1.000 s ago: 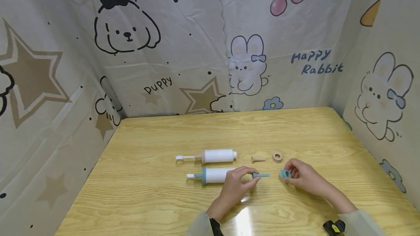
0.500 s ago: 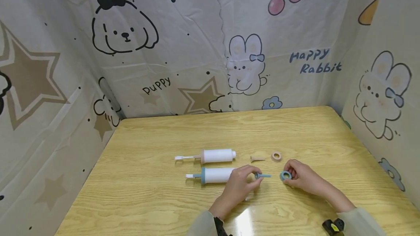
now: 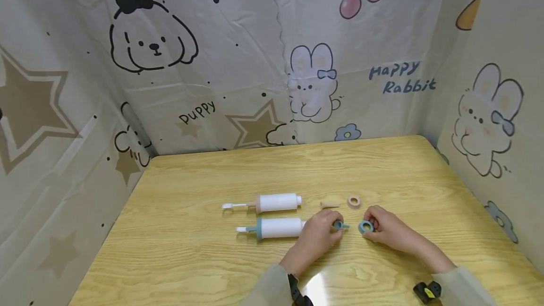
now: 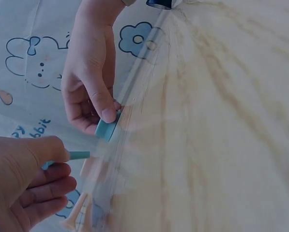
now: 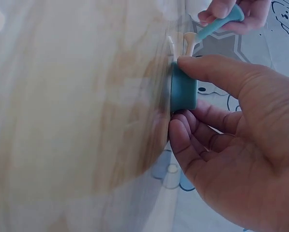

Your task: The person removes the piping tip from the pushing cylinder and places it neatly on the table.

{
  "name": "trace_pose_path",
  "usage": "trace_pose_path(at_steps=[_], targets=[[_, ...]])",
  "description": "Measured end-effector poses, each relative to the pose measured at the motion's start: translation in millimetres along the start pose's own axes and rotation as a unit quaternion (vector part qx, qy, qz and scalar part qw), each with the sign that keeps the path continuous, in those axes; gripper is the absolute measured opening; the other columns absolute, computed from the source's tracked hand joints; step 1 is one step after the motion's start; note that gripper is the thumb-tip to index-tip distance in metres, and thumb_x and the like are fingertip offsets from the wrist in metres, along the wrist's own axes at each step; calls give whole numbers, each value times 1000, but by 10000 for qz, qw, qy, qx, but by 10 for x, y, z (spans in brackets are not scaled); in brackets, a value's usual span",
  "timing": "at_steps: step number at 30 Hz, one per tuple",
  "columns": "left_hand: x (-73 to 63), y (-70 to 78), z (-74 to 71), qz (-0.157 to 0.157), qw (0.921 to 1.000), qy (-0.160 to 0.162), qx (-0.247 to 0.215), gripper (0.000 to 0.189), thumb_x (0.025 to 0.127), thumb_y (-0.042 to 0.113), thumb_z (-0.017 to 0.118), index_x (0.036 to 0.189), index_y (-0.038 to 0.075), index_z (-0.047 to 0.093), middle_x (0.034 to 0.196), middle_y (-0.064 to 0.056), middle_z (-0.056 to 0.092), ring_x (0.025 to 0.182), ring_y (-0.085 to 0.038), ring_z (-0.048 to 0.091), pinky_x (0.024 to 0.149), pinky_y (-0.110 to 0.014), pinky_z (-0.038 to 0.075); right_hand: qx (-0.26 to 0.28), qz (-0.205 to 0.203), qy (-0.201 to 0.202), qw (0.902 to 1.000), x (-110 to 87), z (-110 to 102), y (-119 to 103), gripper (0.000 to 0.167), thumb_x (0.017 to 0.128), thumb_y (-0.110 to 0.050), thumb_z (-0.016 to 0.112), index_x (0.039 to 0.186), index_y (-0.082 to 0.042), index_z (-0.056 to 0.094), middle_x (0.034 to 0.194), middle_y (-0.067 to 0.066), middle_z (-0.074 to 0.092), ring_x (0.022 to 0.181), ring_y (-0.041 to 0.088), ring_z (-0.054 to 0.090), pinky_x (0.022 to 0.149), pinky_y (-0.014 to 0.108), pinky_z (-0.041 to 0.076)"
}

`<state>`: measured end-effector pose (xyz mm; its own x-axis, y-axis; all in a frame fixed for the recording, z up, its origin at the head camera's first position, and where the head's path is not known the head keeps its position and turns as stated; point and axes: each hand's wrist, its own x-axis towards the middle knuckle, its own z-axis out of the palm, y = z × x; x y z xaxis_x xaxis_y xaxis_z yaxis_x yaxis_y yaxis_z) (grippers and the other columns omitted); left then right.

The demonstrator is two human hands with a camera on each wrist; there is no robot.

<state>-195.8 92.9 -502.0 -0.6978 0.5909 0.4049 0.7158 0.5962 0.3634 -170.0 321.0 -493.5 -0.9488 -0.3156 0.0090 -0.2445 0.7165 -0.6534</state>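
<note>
My left hand [image 3: 318, 233] pinches a teal funnel-shaped nozzle [image 5: 219, 23] between thumb and fingers, its narrow stem pointing right. To its right, my right hand [image 3: 390, 231] grips a teal ring [image 5: 184, 87] by its side; in the right wrist view, thumb and fingers press its opposite edges. In the head view, the ring's hole faces up toward the camera. Nozzle and ring stand a short gap apart. Left of my left hand lies a white cylinder with a teal collar [image 3: 280, 228] and a white-tipped teal rod; its right end is partly hidden by the hand.
Behind it lies a similar white cylinder with a beige collar [image 3: 278, 202]. A beige funnel-shaped nozzle [image 3: 330, 205] and a beige ring [image 3: 353, 207] lie just beyond my hands. Printed curtains [image 3: 238, 74] enclose the back and sides of the wooden table [image 3: 187, 268].
My left hand has moved a little right and turned the teal nozzle, so its wide opening faces the camera more. The teal ring has tipped in my right hand, showing its hole.
</note>
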Motion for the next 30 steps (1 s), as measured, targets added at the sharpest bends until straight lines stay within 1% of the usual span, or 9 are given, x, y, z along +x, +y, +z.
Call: trace_pose_path(at_steps=[3,7,14,21,30], targets=[[13,2,16,-77,9998,-126,131,12,83,14,74,93,15,69,91,5,66,73,1,56,61,-4,43,-7,-4,-12,10000,5,2,2,28,83,-13,76,97,-5,53,87,2,49,73,2,42,59,17,40],[24,-2,39,-154,9990,-277,308,9,84,16,74,92,15,70,89,4,62,71,0,53,59,-5,42,-26,38,-17,10000,9,4,6,28,84,-14,76,97,-6,53,87,1,49,73,2,42,59,17,40],[34,-13,68,-246,9973,-384,571,5,83,15,73,86,15,69,83,5,57,69,0,47,55,-7,39,-61,105,5,9999,-2,3,0,29,83,-15,77,98,-6,53,88,1,49,73,2,42,59,17,40],[35,-26,78,-313,9957,-598,638,5,83,14,73,83,15,68,81,5,56,69,-2,46,53,-8,38,-23,148,-45,9999,-9,4,-3,29,83,-15,77,98,-6,53,88,1,49,74,3,43,59,17,40],[41,-27,81,-300,9939,-697,806,9,82,14,74,79,16,66,78,6,55,68,-3,46,52,-10,37,-77,28,-80,9999,-1,-1,-2,29,84,-15,76,98,-5,53,89,1,50,74,1,43,60,17,41]])
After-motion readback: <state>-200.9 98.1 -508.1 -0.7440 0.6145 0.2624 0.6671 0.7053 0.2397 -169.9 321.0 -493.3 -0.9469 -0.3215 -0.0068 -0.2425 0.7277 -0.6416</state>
